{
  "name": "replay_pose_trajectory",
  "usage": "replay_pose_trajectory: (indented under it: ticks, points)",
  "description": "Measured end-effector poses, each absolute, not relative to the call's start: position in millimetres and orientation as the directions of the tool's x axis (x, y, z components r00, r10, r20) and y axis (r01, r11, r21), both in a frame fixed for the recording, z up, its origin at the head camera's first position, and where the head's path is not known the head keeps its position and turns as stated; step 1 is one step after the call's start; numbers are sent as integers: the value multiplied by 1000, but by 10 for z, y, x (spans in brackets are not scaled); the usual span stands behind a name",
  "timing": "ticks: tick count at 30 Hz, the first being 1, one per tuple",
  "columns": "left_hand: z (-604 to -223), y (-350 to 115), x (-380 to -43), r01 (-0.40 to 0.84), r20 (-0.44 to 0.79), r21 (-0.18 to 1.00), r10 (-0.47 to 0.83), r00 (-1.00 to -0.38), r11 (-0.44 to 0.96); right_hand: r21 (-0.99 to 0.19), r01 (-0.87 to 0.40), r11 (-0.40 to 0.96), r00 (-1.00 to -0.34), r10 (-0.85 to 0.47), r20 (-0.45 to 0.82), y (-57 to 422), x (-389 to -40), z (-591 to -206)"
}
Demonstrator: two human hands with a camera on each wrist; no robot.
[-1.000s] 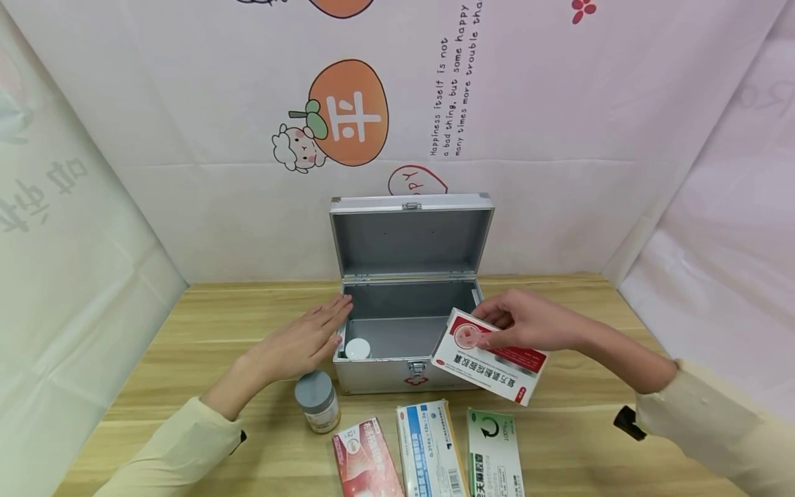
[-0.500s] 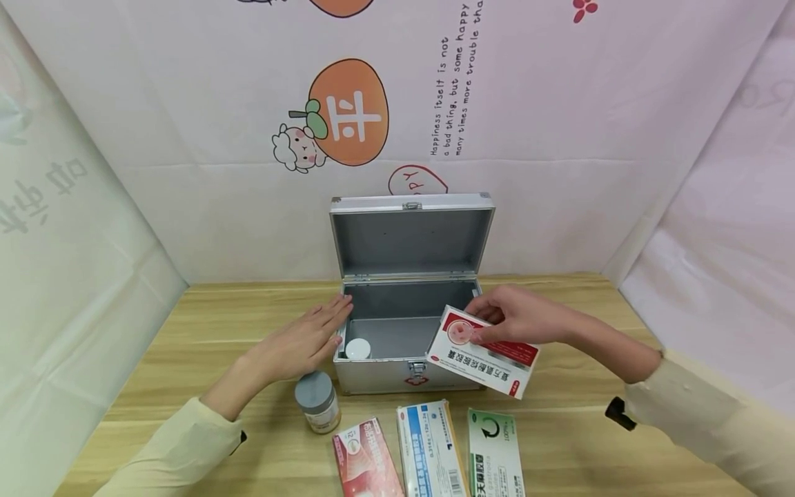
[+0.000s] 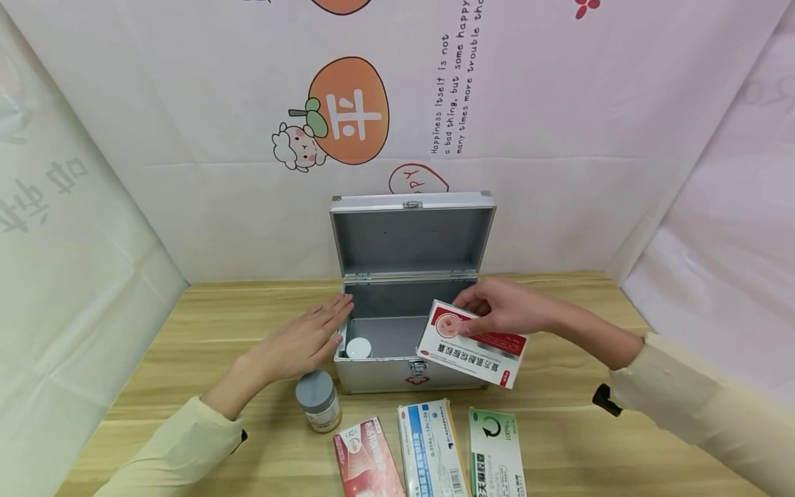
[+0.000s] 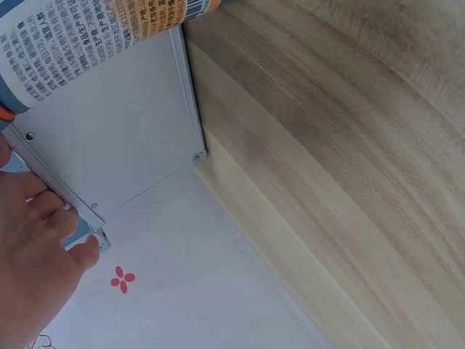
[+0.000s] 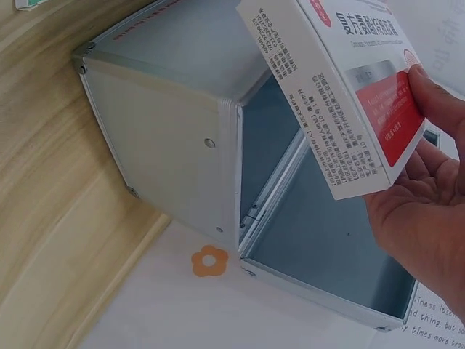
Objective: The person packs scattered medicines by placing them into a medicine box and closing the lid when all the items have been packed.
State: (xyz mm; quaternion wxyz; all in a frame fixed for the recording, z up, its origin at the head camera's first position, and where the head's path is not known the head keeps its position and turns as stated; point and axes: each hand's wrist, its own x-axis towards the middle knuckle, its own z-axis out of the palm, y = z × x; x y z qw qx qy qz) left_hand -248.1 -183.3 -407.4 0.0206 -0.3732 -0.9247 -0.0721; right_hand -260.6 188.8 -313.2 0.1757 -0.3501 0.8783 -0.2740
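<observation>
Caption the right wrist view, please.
A right hand holds a red-and-white box by an open metal case.

Far wall: a pale pinkish cloth point(image 3: 559, 214) with a horizontal crease
Its print: an orange fruit point(image 3: 375, 134), a cartoon sheep point(image 3: 298, 147) just left, black lettering point(image 3: 456, 103) and a red flower point(image 3: 587, 8) farther right
Left wall: whitish cloth point(image 3: 93, 283), faint reversed characters
Right wall: wrinkled pale cloth point(image 3: 733, 276)
Tabletop point(image 3: 205, 324): light wood grain
Light: soft, bright
</observation>
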Motion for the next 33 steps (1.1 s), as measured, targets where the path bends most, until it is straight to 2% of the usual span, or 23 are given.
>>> replay_pose_trajectory:
  ticks: [22,33]
  points:
    - [-4068,-1828,-2483,688,83,116,683,-725,716,-587,-563,582,-661,-743,-103,1685,-2807,-3048]
    - [-4079,-1828,-2485,685,90,119,679,-728,719,-573,-560,598,-682,-726,-92,1550,-2854,-2992]
